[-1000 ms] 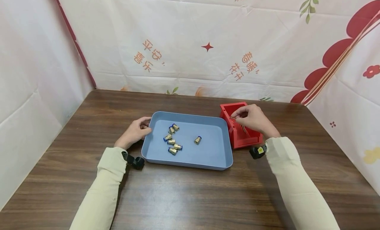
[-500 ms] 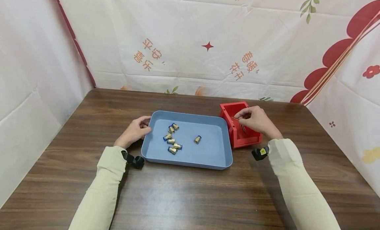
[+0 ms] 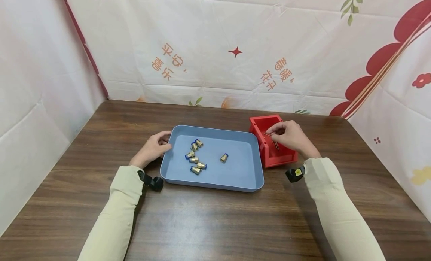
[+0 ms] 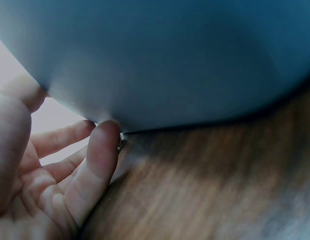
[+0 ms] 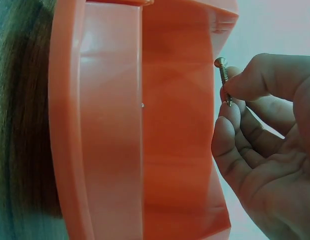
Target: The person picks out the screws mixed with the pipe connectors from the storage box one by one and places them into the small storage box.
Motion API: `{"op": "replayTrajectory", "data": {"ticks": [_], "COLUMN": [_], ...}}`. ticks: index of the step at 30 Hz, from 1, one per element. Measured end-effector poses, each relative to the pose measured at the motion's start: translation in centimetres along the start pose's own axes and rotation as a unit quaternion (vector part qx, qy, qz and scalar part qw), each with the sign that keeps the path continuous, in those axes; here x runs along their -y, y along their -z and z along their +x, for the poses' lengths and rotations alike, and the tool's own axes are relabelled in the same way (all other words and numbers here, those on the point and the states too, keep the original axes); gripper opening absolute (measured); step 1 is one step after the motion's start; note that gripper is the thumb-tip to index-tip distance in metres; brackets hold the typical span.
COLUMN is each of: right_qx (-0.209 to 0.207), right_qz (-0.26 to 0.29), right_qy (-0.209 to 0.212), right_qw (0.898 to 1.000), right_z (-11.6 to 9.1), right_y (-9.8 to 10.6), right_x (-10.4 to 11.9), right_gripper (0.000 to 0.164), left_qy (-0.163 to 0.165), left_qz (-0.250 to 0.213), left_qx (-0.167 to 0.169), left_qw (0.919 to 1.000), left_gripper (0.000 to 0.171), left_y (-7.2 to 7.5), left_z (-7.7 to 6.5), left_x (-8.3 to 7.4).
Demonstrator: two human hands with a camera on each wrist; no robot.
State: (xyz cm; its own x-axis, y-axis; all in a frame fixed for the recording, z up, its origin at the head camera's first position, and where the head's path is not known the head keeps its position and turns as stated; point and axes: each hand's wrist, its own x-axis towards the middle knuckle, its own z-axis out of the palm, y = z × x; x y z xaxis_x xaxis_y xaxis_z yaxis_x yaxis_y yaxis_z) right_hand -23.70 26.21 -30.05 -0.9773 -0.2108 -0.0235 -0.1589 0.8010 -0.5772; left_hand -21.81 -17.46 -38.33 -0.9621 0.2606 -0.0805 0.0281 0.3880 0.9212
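Observation:
My left hand [image 3: 152, 150] holds the left end of a blue tray [image 3: 232, 180], thumb at the rim and fingers against the outer wall. In the left wrist view, fingertips touch the lower part of the tray wall [image 4: 175, 65]. My right hand [image 3: 290, 136] pinches a brass-coloured screw [image 5: 223, 79] between thumb and fingers, above a red bin [image 3: 281, 161]. The screw's flared head points up in the right wrist view. More thin screws [image 3: 276, 145] lie inside the bin, partly hidden by the hand.
Several brass fittings with blue collars [image 3: 194, 160] lie in the tray's left half. One more fitting [image 3: 224, 158] sits apart near its middle. The bin stands against the tray's right end. A printed cloth [image 3: 202, 66] hangs behind the wooden table [image 3: 202, 223].
My right hand has shifted slightly right over the bin, with the screw still pinched. The left hand and the fittings have stayed in place.

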Motion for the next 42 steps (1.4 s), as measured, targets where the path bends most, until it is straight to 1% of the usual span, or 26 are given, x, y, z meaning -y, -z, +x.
{"op": "replayTrajectory", "data": {"ticks": [7,13,20,25,30,35,38,42], "right_qx": [-0.008,-0.009,-0.009,-0.019,-0.026,-0.026,-0.021,-0.008], "right_qz": [-0.007,-0.008,0.003,0.012,0.021,0.047,0.067,0.080], "right_qy": [0.014,0.023,0.021,0.042,0.069,0.089,0.097,0.101], "right_qw": [1.000,1.000,1.000,0.999,0.997,0.995,0.993,0.992], "right_z": [0.2,0.3,0.3,0.7,1.3,2.0,2.4,2.5], "right_y": [-0.1,-0.1,-0.4,-0.9,-1.4,-2.3,-3.0,-3.9], "right_x": [-0.1,0.3,0.7,1.3,2.3,3.3,3.8,4.7], "right_gripper": [0.031,0.030,0.029,0.025,0.022,0.021,0.020,0.020], "left_qy": [0.000,-0.002,0.000,-0.002,-0.003,-0.001,-0.001,-0.001], "left_qz": [-0.001,0.001,0.001,0.003,0.005,0.004,0.003,0.002], "left_qx": [0.001,-0.002,0.005,0.000,-0.001,-0.002,-0.002,-0.002], "left_qw": [1.0000,1.0000,1.0000,1.0000,1.0000,1.0000,1.0000,1.0000], "left_gripper": [0.056,0.056,0.057,0.056,0.055,0.056,0.056,0.055], "left_y": [0.0,0.0,-0.1,0.0,0.1,0.0,0.1,0.1], "left_z": [0.0,0.1,0.2,0.2,0.0,-0.1,-0.1,0.0], "left_x": [-0.1,0.0,-0.1,-0.1,0.0,0.1,0.0,0.0]}}
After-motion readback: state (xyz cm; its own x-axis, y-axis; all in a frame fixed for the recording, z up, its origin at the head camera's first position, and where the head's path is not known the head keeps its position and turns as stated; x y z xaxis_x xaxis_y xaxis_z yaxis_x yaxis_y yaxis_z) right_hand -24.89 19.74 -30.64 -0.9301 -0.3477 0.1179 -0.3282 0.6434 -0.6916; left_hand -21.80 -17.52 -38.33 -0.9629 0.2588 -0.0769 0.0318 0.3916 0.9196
